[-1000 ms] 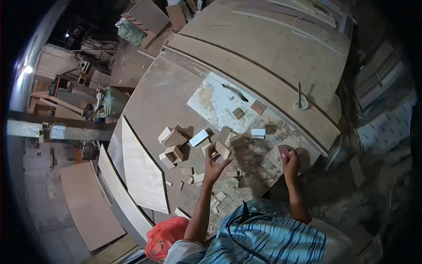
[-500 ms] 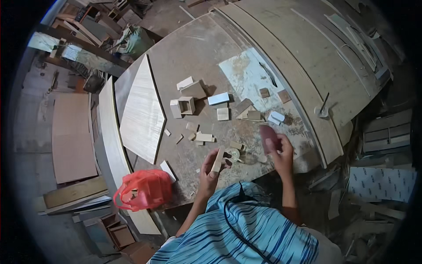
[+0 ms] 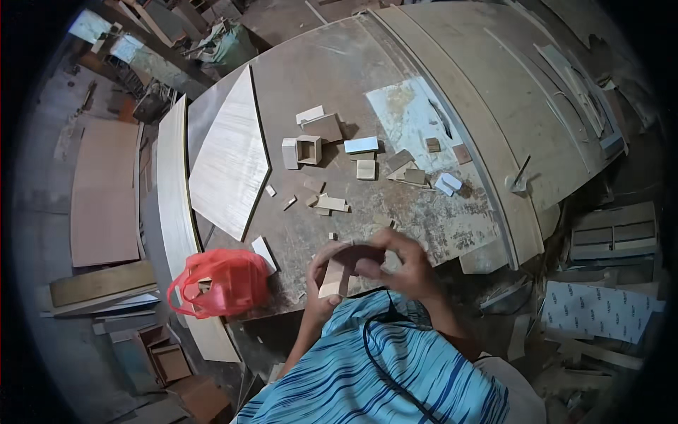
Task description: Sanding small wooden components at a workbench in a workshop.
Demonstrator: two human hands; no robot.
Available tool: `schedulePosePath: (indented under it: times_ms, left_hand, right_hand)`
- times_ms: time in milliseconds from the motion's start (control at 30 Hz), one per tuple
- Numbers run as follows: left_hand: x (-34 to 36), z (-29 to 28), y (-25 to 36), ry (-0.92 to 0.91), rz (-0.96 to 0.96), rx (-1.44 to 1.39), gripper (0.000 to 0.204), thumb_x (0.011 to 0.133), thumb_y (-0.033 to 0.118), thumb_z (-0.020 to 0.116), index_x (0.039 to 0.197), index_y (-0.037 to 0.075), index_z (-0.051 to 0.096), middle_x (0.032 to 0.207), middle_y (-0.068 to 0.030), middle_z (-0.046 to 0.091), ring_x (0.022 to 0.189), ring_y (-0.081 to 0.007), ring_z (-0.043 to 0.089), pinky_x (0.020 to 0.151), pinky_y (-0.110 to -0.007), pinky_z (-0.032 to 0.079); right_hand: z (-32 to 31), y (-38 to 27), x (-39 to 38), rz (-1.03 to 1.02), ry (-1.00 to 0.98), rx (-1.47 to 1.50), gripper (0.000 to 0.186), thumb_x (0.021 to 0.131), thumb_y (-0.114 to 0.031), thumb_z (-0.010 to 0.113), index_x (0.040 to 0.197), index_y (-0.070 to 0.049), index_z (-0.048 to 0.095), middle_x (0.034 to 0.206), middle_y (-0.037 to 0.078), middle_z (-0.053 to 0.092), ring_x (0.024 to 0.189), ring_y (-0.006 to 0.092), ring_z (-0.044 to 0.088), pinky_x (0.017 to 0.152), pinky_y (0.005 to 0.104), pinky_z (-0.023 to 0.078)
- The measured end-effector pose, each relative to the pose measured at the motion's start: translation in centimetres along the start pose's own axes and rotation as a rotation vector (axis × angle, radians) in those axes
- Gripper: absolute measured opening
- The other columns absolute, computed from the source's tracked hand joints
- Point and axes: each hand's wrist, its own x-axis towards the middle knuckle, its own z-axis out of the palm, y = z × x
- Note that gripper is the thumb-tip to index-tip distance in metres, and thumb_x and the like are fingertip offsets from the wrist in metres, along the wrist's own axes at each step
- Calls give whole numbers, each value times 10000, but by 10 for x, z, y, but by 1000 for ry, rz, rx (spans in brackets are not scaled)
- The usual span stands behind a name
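Observation:
Close in front of my body, my left hand grips a small pale wood block, its thumb along the lower end. A dark reddish-brown sheet that looks like sandpaper bends over the block's upper end, pinched in my right hand. Part of the sheet's edge is hidden behind the right fingers. Beyond the hands, small wood offcuts lie on the worn workbench. Farther off stand a small open wooden box and a white-topped block.
A red plastic bag sits at the bench's near left corner. Behind it lies a large pale angular board. A long raised strip crosses the right side. Wood scraps and panels crowd the floor on the right.
My right hand has moved left and brought the sandpaper onto the wood block. My left hand has drawn slightly down and left with the block. The view has shifted a little.

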Motion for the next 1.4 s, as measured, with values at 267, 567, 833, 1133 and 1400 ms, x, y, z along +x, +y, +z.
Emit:
schedulePosePath:
  times_ms: [267, 567, 833, 1133, 1400]
  left_hand:
    - [-19, -23, 18, -32, 35, 99, 1041, 532, 467, 954, 1335, 0, 485, 1226, -78, 565, 1050, -168, 595, 916, -325, 495]
    - [-45, -57, 68, -197, -9, 161, 982, 528, 185, 982, 1357, 30, 479, 1301, -86, 565, 1207, -186, 569, 1051, -357, 450]
    - [-75, -120, 97, -348, 16, 70, 979, 541, 146, 970, 1377, 35, 473, 1405, -100, 513, 1324, -197, 484, 1133, -386, 379]
    - [-133, -198, 126, -314, 2, -63, 988, 503, 172, 1012, 1292, 45, 430, 1291, -146, 561, 1238, -229, 559, 1094, -398, 417]
    - [-160, -262, 122, -428, 63, -217, 1203, 346, 460, 1037, 1304, 16, 462, 1194, -88, 583, 1125, -193, 600, 992, -345, 458]
  right_hand:
    - [24, -28, -1, -88, -127, 1, 247, 841, -182, 814, 916, -23, 642, 826, 68, 615, 747, 163, 577, 684, 314, 467]
    - [69, -61, -4, -320, -278, -259, 200, 779, -90, 811, 840, -23, 633, 815, 82, 621, 724, 213, 594, 665, 323, 485]
    - [150, -84, -20, -341, -370, -261, 180, 753, -57, 828, 812, -55, 658, 753, 60, 615, 710, 181, 592, 642, 304, 441]
    - [244, -97, -31, -303, -435, -359, 209, 737, -101, 856, 840, -51, 682, 828, 67, 665, 787, 230, 632, 768, 376, 475]
    - [318, -107, -47, -360, -372, -221, 221, 720, -98, 878, 821, -44, 689, 797, 54, 665, 747, 190, 631, 654, 313, 468]
